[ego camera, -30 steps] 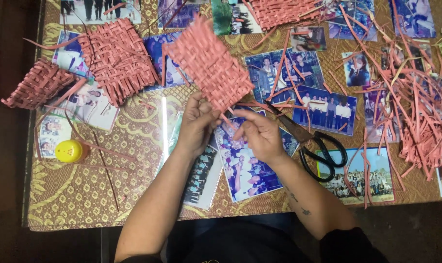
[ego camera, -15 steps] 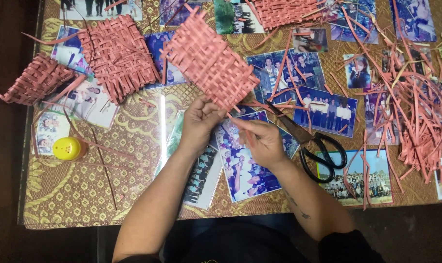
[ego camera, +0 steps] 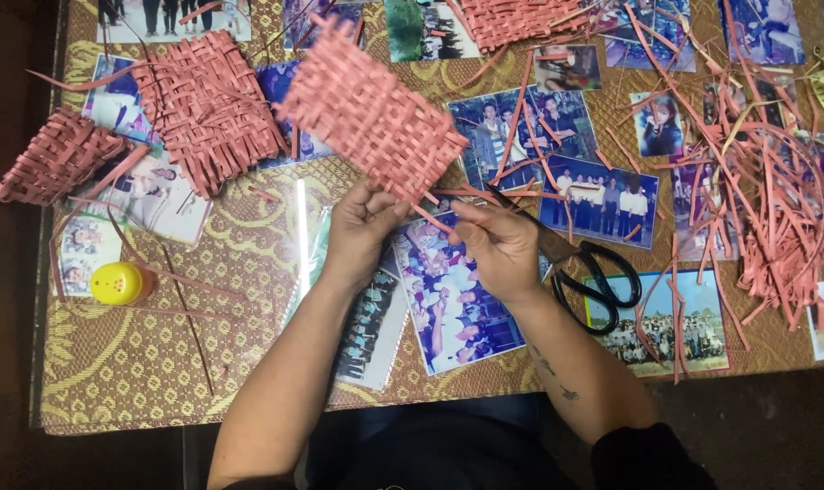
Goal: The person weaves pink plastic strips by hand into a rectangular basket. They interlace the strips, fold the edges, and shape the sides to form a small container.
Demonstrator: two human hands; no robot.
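Two hands are working one square pink woven strip mat (ego camera: pixel 371 113), tilted above the gold patterned tablecloth (ego camera: pixel 140 363). Left hand (ego camera: pixel 362 227) is gripping its lower edge; right hand (ego camera: pixel 498 245) is pinching a loose pink strip (ego camera: pixel 430 218). Black-handled scissors (ego camera: pixel 584 272) are lying just beside the right hand.

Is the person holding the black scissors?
No, the black scissors lie on the table beside the right hand, which pinches a pink strip.

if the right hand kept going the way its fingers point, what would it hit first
Its fingers point up and left, so the right hand would most likely meet the pink woven mat held just ahead, at its lower edge; depth is hard to judge.
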